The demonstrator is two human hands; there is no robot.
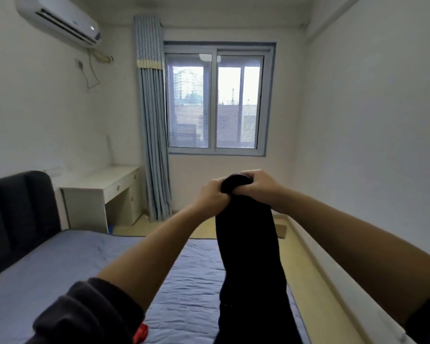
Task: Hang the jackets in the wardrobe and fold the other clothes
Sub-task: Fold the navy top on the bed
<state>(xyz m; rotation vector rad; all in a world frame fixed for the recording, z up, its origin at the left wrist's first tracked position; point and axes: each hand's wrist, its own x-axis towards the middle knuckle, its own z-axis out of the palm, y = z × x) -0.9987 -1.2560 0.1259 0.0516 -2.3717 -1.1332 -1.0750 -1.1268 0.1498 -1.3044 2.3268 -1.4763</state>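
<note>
Both hands, left [212,192] and right [258,183], clutched the black garment [248,256] bunched at its top above the bed [85,264]; a loosened grip would likely have dropped it crumpled.

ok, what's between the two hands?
Head view: only the bunched top of the black garment, gripped by the left hand and right hand.

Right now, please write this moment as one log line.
stage: holding clothing up | left hand: grips top of black garment | right hand: grips same top | black garment: hangs down in front of bed
</note>
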